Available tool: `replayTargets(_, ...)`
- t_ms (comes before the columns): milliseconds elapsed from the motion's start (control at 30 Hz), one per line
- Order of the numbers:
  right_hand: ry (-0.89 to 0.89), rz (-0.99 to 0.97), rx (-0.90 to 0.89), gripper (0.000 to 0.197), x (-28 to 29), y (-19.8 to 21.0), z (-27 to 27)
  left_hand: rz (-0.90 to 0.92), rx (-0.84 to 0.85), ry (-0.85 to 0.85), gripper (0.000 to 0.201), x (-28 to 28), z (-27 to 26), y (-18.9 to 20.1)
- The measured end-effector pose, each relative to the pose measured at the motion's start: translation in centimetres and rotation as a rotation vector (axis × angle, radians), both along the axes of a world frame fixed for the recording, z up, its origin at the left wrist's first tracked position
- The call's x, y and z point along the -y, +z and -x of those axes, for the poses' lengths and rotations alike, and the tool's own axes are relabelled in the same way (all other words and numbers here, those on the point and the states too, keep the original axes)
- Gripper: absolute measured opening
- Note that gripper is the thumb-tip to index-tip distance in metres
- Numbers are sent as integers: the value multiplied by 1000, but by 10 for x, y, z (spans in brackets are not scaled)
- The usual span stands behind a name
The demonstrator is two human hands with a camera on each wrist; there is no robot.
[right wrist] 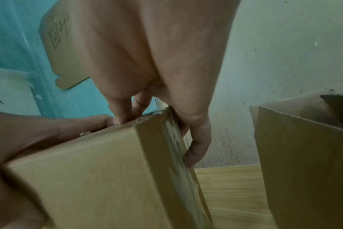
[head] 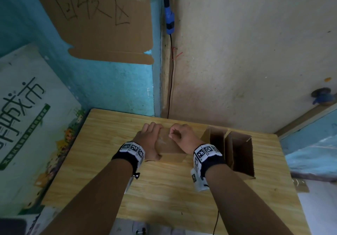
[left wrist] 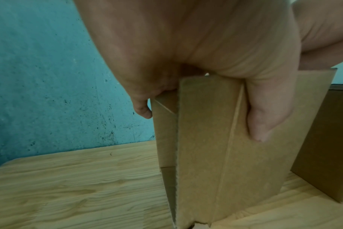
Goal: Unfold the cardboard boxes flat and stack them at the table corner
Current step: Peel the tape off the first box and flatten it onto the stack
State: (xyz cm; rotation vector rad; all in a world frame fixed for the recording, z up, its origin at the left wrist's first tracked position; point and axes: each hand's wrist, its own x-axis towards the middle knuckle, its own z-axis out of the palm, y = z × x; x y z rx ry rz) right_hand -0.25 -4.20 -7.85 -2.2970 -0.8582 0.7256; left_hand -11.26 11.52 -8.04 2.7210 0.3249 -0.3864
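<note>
A small brown cardboard box (head: 168, 147) with clear tape across its top stands on the wooden table (head: 164, 189) near the far edge. My left hand (head: 149, 136) grips its left side, fingers over the top and thumb (left wrist: 260, 124) pressed on the side wall (left wrist: 206, 139). My right hand (head: 180, 134) curls over the box's far right top edge, fingertips (right wrist: 194, 155) hooked on the taped face (right wrist: 174, 139). A second, larger box (head: 237, 151) lies open on its side just right of my right wrist.
The table sits in a corner between a turquoise wall (head: 109, 88) and a pale wall (head: 246, 52). A flat cardboard sheet with handwriting (head: 98, 19) hangs on the turquoise wall. A large white printed carton (head: 27, 116) leans at the left.
</note>
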Motion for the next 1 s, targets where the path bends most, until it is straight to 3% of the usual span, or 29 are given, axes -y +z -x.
replayTargets(167,-22,-24,-160,15,10,18,-3,0,-10,-7,111,-2,-3,2)
replayTargets(500,-112,-247,-69,8,9,9,5,-30,-22,-32,111,-1,-3,3)
replayTargets(600,-76,-170,-52,13,4,7,4,-28,-17,-30,112,0,-2,3)
replayTargets(733,-80,-106,-241,19,6,20,-6,11,-9,-5,113,-2,2,2)
replayTargets(867,-33,-129,-136,6,13,15,-7,16,-7,-11,109,-3,1,2)
replayTargets(933,-44,-170,-100,15,15,9,-3,6,-8,-20,108,-2,-1,2)
replayTargets(1000,-87,-241,-75,7,12,9,2,0,-10,-26,108,-1,-1,2)
